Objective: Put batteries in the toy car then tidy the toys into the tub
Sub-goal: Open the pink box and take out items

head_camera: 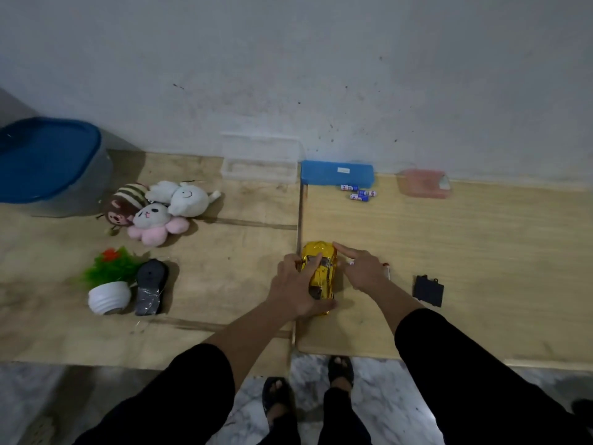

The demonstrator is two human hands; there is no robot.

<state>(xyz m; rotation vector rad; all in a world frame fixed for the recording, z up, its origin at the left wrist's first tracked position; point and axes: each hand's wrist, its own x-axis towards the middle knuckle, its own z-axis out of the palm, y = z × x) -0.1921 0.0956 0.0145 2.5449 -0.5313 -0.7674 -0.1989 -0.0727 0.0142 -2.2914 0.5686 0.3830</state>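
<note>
Head view: left hand (296,285) grips toy car (322,268); right hand (364,269) points.

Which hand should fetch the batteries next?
Right. The right hand is open beside the toy car, on the same side as the batteries by the blue box. The left hand is gripping the car.

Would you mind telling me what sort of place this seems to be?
Probably a plain room at home: low wooden tables against a bare scuffed wall, a marble-patterned floor, and plush toys beside a lidded tub.
</note>
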